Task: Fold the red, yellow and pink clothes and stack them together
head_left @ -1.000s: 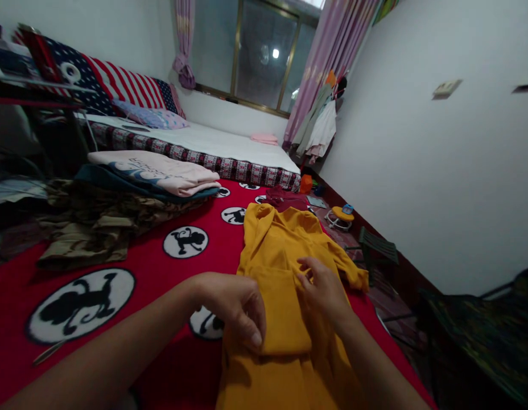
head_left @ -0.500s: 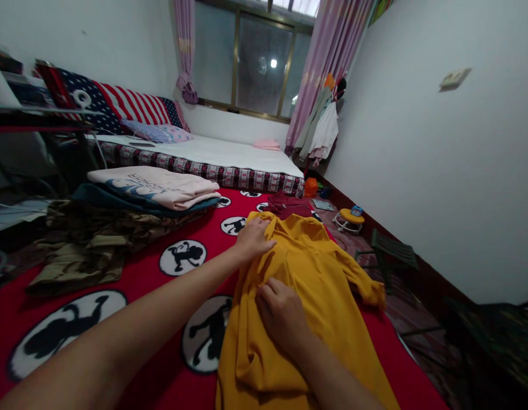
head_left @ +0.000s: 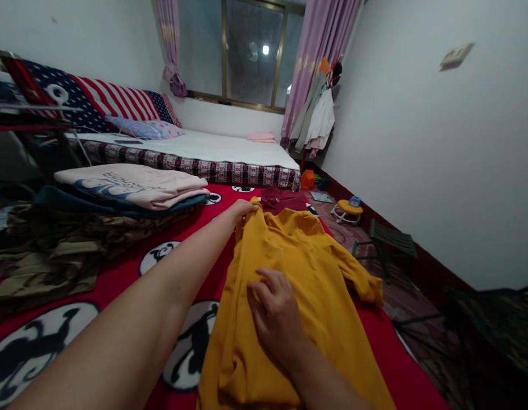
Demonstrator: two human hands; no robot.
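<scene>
A long yellow dress (head_left: pixel 315 296) lies spread on a red blanket (head_left: pixel 411 364) with black-and-white round prints. One sleeve sticks out to the right and its neck end points away from me. My left hand (head_left: pixel 243 209) is closed on the cloth at the dress's far left shoulder. Lower down, my right hand (head_left: pixel 276 310) rests on the middle of the dress, fingers loosely bent and apart, without a visible grip on it. Just past the neck end is a dark red folded garment (head_left: pixel 283 200).
To the left sits a clothes pile with a pink printed shirt (head_left: pixel 140 182) on top and camouflage clothing (head_left: pixel 54 250) below. Behind is a low bed (head_left: pixel 204 148). On the right floor are a yellow wheeled stool (head_left: pixel 349 208) and a green folding stool (head_left: pixel 392 242).
My left hand has moved farther away to the shoulder edge and pulled the cloth smoother there. My right hand's fingers have loosened and spread. The view has shifted slightly right.
</scene>
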